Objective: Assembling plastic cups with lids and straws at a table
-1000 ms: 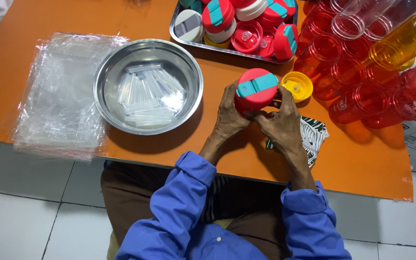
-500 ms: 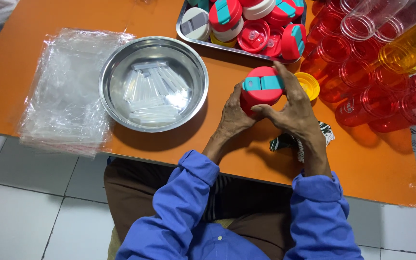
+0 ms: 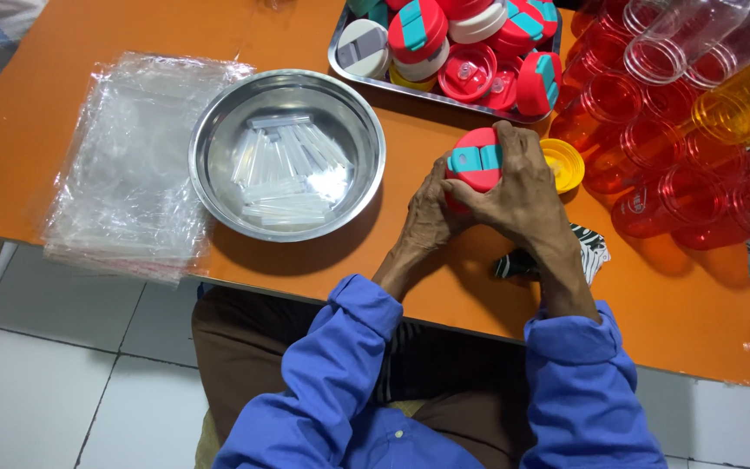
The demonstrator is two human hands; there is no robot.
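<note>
Both hands wrapped around a red lid (image 3: pixel 476 165) with a teal flip tab, held just above the orange table (image 3: pixel 62 104) near the middle of its near edge; left hand (image 3: pixel 427 213) cupping the lid from below and the left, fingers curled tight against it; right hand (image 3: pixel 518 195) laid over the lid's right side and top, fingers bent close around it, thumb near the teal tab.

Just beside the right hand, toward the table's right side: a small yellow cap (image 3: pixel 563 165); behind it, at the far edge, a metal tray (image 3: pixel 340 61) heaped with more red, teal and white lids (image 3: pixel 470 43); along the right edge, a crowd of clear red bottles (image 3: pixel 679 174) lying on their sides, with a few colourless ones and a yellow one among them.

Left of the hands, a round steel bowl (image 3: pixel 219 130) holding clear plastic strips; farther left, reaching the table's left near corner, a stack of clear plastic bags (image 3: pixel 123 174).

Under the right forearm, near the near edge, a black-and-white patterned object (image 3: pixel 588 247), partly hidden; blue sleeves (image 3: pixel 340 365) on both arms.
</note>
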